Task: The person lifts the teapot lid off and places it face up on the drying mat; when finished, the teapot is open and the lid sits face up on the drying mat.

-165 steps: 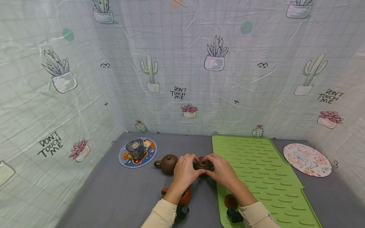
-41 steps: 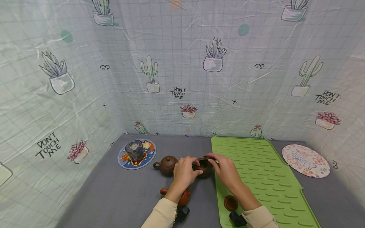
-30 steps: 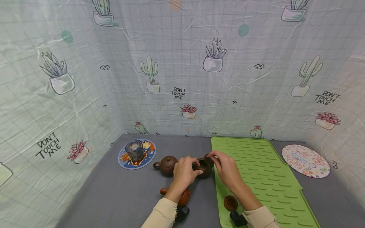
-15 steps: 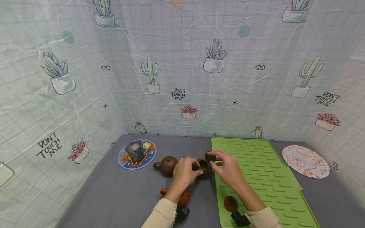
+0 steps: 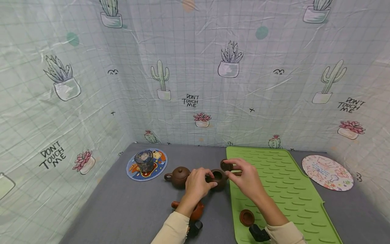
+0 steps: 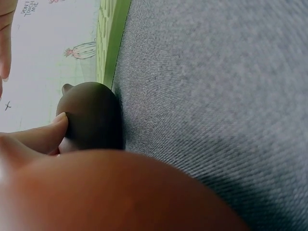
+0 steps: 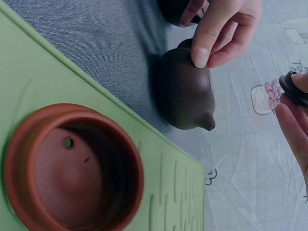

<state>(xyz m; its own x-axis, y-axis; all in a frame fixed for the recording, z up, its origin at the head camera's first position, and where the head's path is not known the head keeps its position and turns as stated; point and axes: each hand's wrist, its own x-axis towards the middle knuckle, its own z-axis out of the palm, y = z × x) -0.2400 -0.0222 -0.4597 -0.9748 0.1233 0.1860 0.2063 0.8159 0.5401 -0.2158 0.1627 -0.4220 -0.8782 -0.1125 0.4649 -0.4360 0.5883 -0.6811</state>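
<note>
At the frame's lower centre, my left hand (image 5: 197,184) grips the open teapot (image 5: 218,178); my right hand (image 5: 247,178) pinches its lid (image 5: 226,165) above.

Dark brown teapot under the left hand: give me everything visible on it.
The dark brown teapot is small, round and matte, clay by the look of it. It stands upright on the grey cloth, just off the left edge of the green mat. Its mouth is open: the lid is off, pinched by the right hand above and to its right. The left hand grips the body, a fingertip on its side. A short spout shows in the right wrist view.
</note>
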